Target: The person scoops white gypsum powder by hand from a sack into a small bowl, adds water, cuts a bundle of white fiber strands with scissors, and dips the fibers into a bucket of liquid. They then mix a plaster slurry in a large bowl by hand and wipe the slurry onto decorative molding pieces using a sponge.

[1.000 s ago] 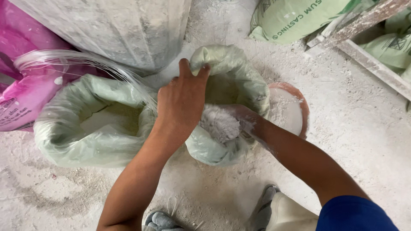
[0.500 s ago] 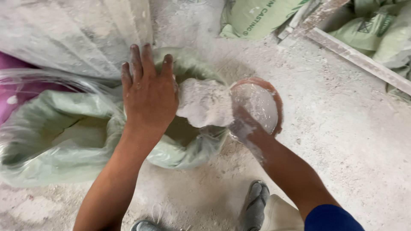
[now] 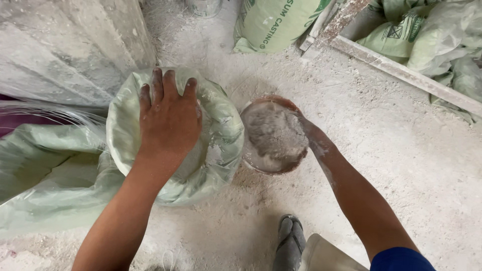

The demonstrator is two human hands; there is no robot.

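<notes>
Head view, left hand (image 3: pixel 169 118) flat, open on green sack (image 3: pixel 221 125), right hand (image 3: pixel 304 125) gripping powder-filled bowl (image 3: pixel 273 135) rim.

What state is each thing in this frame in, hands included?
Open green sack: mouth rolled down, upright on the floor.
Left hand: flat on the sack's rim, fingers spread.
Round bowl: on the floor, heaped with grey-white powder.
Right hand: dusted white, at the bowl's far edge; grip hidden.
Printed sack: lying closed.

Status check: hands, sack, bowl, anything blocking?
Left hand flat on open green sack rim. Right hand, powder-coated, at the bowl of white powder. Nothing between sack and bowl.
</notes>
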